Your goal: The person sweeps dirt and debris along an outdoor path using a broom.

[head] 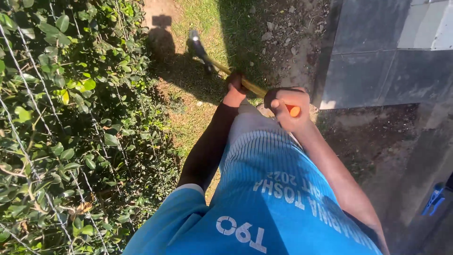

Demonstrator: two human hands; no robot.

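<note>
The long-handled tool [222,68] lay slantwise across the upper middle of the frame, its yellowish wooden shaft running from an orange end cap near the centre right up to a dark metal head at the upper centre. That head hovered over or rested on the grass strip [198,28]; which of the two could not be told. The right hand [287,109] was wrapped fully around the shaft just inside the orange cap, fingers curled shut over it, so that only the cap stuck out to the right of the fist. The left hand [235,87] was closed on the shaft further up and to the left, partly in shadow, its fingers hard to make out. Between the two fists a short stretch of bare shaft showed. Beyond the left hand the rest of the shaft and the head reached away toward the top of the frame.

A leafy hedge [71,127] laced with wire fencing filled the left side. A grey paved slab [377,61] took up the upper right, with bare dark soil [368,137] below it. The person's blue shirt [264,203] filled the lower centre.
</note>
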